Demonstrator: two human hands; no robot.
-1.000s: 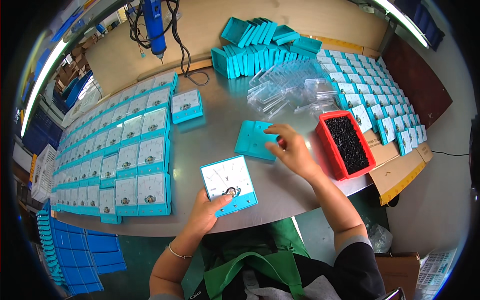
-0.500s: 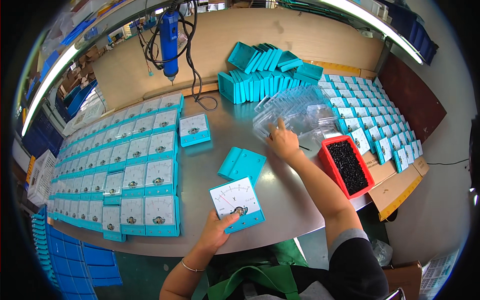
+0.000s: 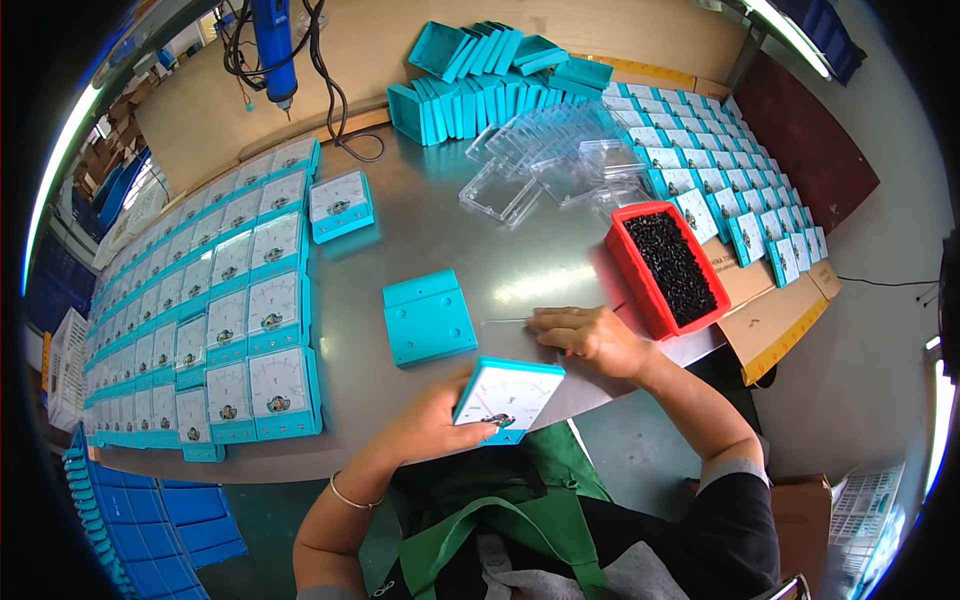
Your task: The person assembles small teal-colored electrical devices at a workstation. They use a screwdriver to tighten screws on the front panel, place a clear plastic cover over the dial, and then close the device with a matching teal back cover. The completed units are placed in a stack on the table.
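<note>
My left hand (image 3: 440,420) grips a panel meter (image 3: 508,396) with a white dial face and a teal base, thumb on the lower part of the face. The meter is tilted over the table's front edge. Right of it, my right hand (image 3: 590,340) is closed low over the table, and the faint edge of a clear plastic cover (image 3: 505,323) shows at its fingertips. A teal base (image 3: 430,320) lies face down beyond the left hand, on another teal part or overlapping it. Clear plastic covers (image 3: 500,192) are heaped farther back.
Rows of finished-looking meters (image 3: 250,300) fill the left side, with one meter (image 3: 340,203) apart. More meters (image 3: 720,165) stand on cardboard at right. A red bin (image 3: 665,270) holds small black parts. Teal cases (image 3: 470,100) are piled behind. A blue electric screwdriver (image 3: 273,50) hangs at back left.
My right hand has come back from the heap of clear covers toward the front edge, with a clear cover in its fingers. The left hand has tipped the meter. The whole view has shifted.
</note>
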